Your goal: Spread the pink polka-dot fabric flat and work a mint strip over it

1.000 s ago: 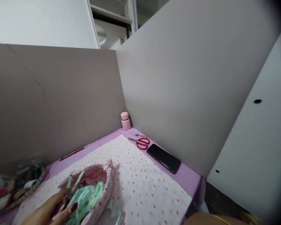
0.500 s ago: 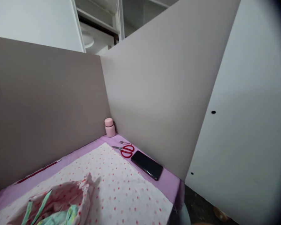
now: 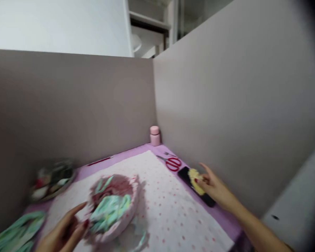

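My left hand (image 3: 68,227), fingers apart, is at the near left rim of a pink dotted fabric basket (image 3: 123,224); whether it touches the rim is hard to tell. Mint green cloth strips (image 3: 110,210) lie inside the basket. On the right, my right hand (image 3: 208,183) pinches a yellow fluffy piece (image 3: 195,180) over the black phone (image 3: 185,175). Red-handled scissors (image 3: 173,163) lie just beyond the phone. Beneath the basket spreads a white cloth with pink dots (image 3: 168,210).
A pink flask (image 3: 154,135) stands in the corner between grey partitions (image 3: 107,105). Far left is a round tray (image 3: 73,176) of small items, with green fabric (image 3: 21,232) nearer. A red pen-like stick (image 3: 99,161) lies along the back of the purple cover (image 3: 131,151).
The view has swung left. Both hands have come into view, the right one with the yellow piece. The tray and green fabric at the left now show.
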A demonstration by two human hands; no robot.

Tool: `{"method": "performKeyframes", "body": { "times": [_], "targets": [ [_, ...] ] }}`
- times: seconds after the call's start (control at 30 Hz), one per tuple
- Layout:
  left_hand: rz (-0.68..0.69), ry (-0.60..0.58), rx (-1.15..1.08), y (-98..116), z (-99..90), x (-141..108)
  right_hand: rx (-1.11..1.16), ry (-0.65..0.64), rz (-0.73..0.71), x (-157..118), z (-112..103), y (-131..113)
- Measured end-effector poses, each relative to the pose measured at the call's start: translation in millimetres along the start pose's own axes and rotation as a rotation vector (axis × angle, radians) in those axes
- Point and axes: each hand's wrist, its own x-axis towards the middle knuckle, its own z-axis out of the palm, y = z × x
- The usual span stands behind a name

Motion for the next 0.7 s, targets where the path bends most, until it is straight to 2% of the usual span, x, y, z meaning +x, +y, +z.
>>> {"method": "performKeyframes", "body": {
  "times": [0.07,0.17,0.27,0.37,0.43,0.53,0.57,0.63,0.7],
  "targets": [
    [0.000,-0.056,0.043,3.6,-12.4,-19.1,-0.416,0.083,0.010,17.0,5.8,32.4],
    [0.050,-0.137,0.098,20.5,-11.0,-26.5,-0.716,0.041,-0.006,30.4,10.6,66.0],
    [0.112,-0.177,0.150,38.0,1.6,-22.0,-0.763,0.012,-0.049,32.0,9.2,82.7],
    [0.158,-0.208,0.208,47.8,13.8,-19.3,-0.711,0.031,-0.171,30.9,6.8,81.4],
    [0.180,-0.195,0.199,49.0,19.2,-18.8,-0.660,0.088,-0.268,30.0,9.4,66.5],
    [0.207,-0.165,0.167,45.4,23.3,-18.7,-0.536,0.130,-0.379,25.8,27.6,21.2],
    [0.214,-0.159,0.169,43.4,23.6,-18.8,-0.491,0.101,-0.405,23.3,38.2,1.7],
    [0.218,-0.144,0.174,38.8,23.2,-19.0,-0.411,-0.045,-0.465,18.0,65.5,-39.3],
    [0.215,-0.122,0.176,34.0,21.8,-19.0,-0.300,-0.155,-0.592,14.0,98.1,-77.1]
  ]
}}
